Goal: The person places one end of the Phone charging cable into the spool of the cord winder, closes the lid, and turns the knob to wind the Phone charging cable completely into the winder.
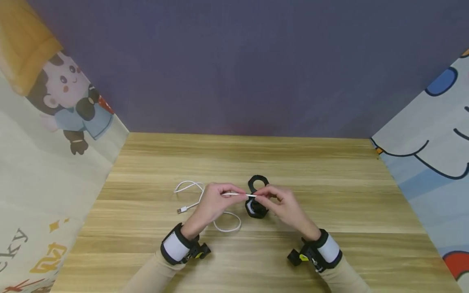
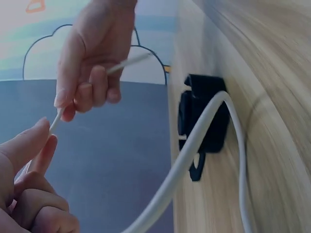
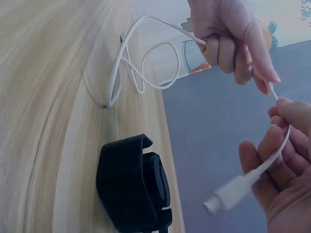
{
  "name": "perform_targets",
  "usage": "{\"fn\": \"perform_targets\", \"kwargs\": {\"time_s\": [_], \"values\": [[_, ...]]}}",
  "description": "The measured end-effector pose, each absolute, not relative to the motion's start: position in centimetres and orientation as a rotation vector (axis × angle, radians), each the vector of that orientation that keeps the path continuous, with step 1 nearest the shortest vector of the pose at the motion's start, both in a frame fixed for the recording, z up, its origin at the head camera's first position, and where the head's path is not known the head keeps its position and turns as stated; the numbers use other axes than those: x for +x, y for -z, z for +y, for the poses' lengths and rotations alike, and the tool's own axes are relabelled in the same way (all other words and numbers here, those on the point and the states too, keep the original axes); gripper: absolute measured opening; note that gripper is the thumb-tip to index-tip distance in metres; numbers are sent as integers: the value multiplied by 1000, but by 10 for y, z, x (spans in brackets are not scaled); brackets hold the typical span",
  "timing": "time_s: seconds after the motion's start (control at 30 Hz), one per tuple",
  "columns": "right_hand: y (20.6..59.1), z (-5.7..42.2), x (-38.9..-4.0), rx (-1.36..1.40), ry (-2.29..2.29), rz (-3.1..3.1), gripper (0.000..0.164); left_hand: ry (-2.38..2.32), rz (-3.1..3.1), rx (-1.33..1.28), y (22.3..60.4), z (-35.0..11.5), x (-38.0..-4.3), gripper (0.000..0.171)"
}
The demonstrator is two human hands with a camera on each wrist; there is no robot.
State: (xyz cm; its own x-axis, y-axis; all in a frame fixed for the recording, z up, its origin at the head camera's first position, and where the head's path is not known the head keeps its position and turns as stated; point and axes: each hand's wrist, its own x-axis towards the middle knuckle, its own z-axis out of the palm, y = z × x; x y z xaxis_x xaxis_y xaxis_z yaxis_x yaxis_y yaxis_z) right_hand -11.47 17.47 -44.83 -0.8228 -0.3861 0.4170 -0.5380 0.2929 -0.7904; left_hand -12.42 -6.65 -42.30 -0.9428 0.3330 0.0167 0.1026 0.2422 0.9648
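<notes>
A white charging cable [image 1: 228,230] runs between both hands, a short stretch of it held above the tabletop. My left hand [image 1: 211,203] pinches it between thumb and index finger. Close beside it, my right hand [image 1: 287,205] pinches the same cable with thumb and index finger. In the right wrist view, the cable's small connector [image 3: 231,194] hangs free past the right fingers. Its USB plug [image 1: 182,210] lies on the table left of the left hand. A black hexagonal device with a ring [image 1: 258,177] rests behind the hands, partly covered by the right one.
The wooden table [image 1: 322,162] meets a dark back panel [image 1: 234,73]. Cartoon-printed side walls [image 1: 66,101] stand at left and right. Cable loops [image 1: 188,182] lie left of the hands, and each wrist wears a strapped camera [image 1: 199,251].
</notes>
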Motion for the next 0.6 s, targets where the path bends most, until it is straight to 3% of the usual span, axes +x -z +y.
{"fn": "perform_targets", "kwargs": {"time_s": [0.27,0.6], "values": [[460,192,-116,689,-1505,-2479,13,-1612,2555,469,432,-82,-133,9],[471,197,-117,828,-1137,-2504,12,-1168,2890,840,447,-80,-132,8]]}}
